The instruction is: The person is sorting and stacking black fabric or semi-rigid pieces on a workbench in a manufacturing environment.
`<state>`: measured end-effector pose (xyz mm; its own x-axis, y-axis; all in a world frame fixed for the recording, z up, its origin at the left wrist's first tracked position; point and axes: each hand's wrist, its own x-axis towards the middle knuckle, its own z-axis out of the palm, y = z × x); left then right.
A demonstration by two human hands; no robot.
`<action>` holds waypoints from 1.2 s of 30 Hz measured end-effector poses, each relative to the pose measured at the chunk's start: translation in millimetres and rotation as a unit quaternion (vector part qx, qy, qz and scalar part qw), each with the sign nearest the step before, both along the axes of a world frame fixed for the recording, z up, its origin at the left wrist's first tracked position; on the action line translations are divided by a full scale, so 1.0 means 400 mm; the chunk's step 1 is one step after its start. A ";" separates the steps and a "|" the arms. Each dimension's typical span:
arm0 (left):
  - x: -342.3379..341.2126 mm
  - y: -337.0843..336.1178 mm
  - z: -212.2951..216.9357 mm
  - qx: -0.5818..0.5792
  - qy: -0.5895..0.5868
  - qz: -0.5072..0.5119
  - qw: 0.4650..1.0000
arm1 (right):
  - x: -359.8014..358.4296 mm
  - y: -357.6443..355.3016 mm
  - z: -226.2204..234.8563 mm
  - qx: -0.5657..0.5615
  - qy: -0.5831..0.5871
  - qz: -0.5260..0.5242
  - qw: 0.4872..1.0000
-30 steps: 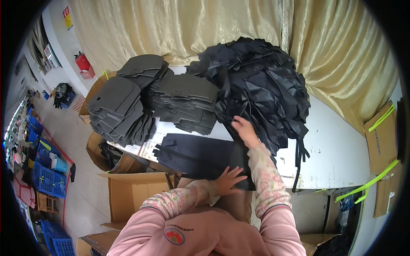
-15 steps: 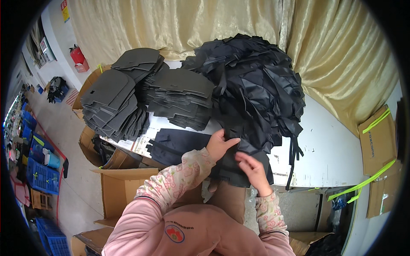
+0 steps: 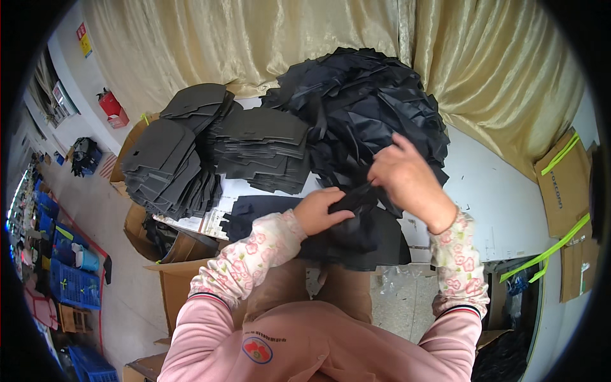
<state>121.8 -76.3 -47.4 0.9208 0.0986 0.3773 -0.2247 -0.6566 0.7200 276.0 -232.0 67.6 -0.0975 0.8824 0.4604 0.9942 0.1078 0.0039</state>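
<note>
My left hand (image 3: 321, 211) is closed at the edge of a black fabric piece (image 3: 359, 232) near the front of the white table, its thumb lying across the cloth. Beside it, my right hand (image 3: 407, 178) is raised with finger and thumb pinching a gathered part of the same piece. Part of the cloth is hidden under the hands, and the lower portion hangs over the table edge. Another dark fabric piece (image 3: 251, 209) lies flat beside my left wrist. Behind my right hand rises a large heap of black fabric pieces (image 3: 356, 95).
Stacks of dark grey notched sheets (image 3: 261, 143) stand at the left of the white table (image 3: 484, 210). Cardboard boxes (image 3: 181, 280) sit below its left end, and more cartons (image 3: 563, 191) stand at the right with green straps. A gold curtain (image 3: 254, 44) hangs behind.
My right hand has risen away from me and to the right, now pulling up part of the black fabric piece. The left hand has moved slightly left, still at the cloth.
</note>
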 end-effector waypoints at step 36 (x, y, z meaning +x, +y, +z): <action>-0.449 0.249 -0.349 0.225 0.233 0.218 0.920 | -0.035 -0.352 -0.501 -0.242 0.084 -0.188 0.948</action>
<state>-57.8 23.3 -187.2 0.9028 0.4278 0.0447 0.3956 -0.8667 0.3038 261.8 -372.9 -132.9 0.3041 0.9522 -0.0271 0.9449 -0.3051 -0.1183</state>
